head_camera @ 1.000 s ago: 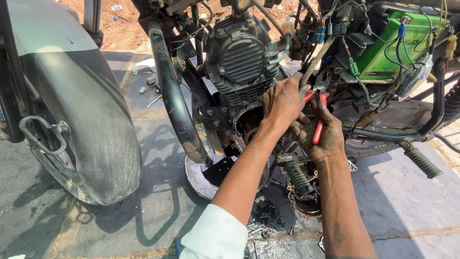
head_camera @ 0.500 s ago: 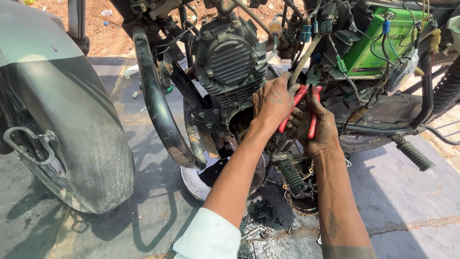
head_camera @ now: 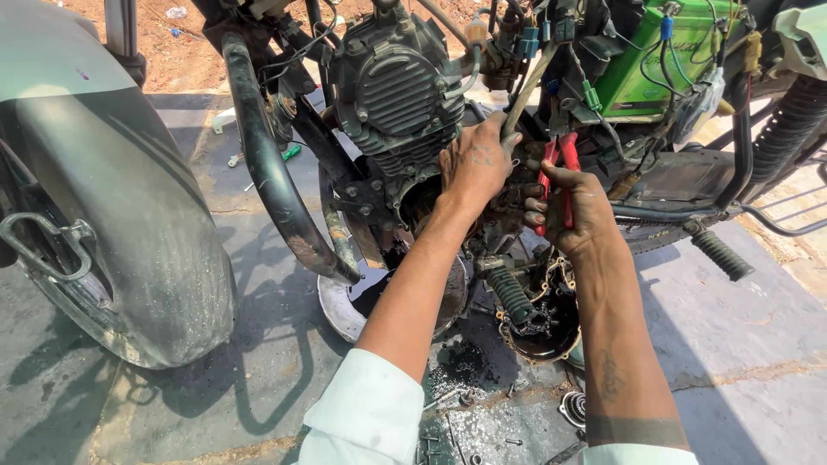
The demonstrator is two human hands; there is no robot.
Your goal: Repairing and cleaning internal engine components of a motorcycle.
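Note:
My left hand (head_camera: 476, 165) reaches into the open side of a motorcycle engine (head_camera: 401, 95) and its fingers close around a thin metal rod (head_camera: 527, 86) that slants up toward the wiring. My right hand (head_camera: 575, 211) is just to the right of it, gripping red-handled pliers (head_camera: 560, 168) whose jaws are hidden inside the engine opening. Both forearms come up from the bottom of the view, with white sleeves rolled at the elbows.
A metal pan (head_camera: 340, 301) of dark oil lies under the engine. A removed engine cover (head_camera: 538, 323) and loose bolts lie on the oily concrete. A grey front mudguard (head_camera: 129, 215), curved crash bar (head_camera: 271, 172), green battery (head_camera: 659, 56) and footpeg (head_camera: 719, 254) surround the hands.
The view has shifted slightly right and down on the engine. Both hands stay at the engine opening, and the pliers have lifted a little higher between them.

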